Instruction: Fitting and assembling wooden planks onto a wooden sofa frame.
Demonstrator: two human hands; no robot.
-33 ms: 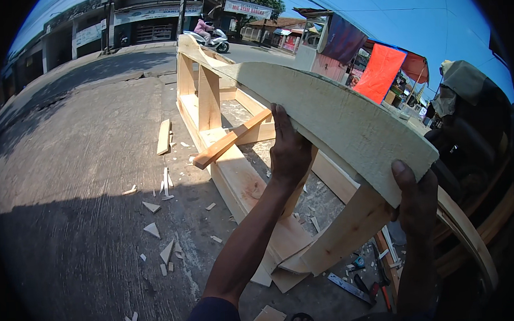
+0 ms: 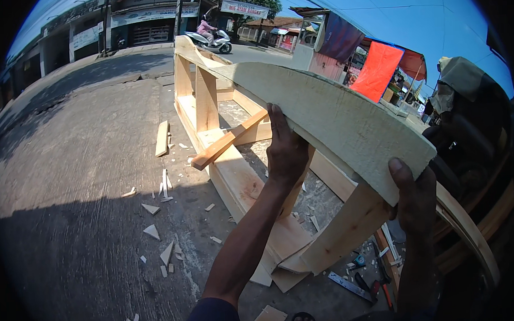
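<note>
A long pale wooden board (image 2: 335, 114) with a curved, wavy upper edge lies along the top of a wooden frame (image 2: 234, 170). My left hand (image 2: 287, 153) is at the board's lower edge about midway along, fingers pointing up and pressed against it, the palm partly hidden. At the near right end, my right hand (image 2: 415, 202) grips the board's corner, thumb on the broad face and the other fingers mostly out of sight behind. A short wooden stick (image 2: 228, 140) slants across the frame beside my left hand.
Wood scraps (image 2: 166, 253) litter the concrete. A metal ruler (image 2: 349, 286), a tape measure (image 2: 359, 261) and red-handled pliers (image 2: 385, 295) lie near my foot. Curved wooden strips (image 2: 469, 231) stand at the right. A person rides a white scooter (image 2: 214, 40) on the road beyond.
The scooter on the road has moved slightly right relative to the buildings, and the view has shifted a little. Both hands keep their places on the board.
</note>
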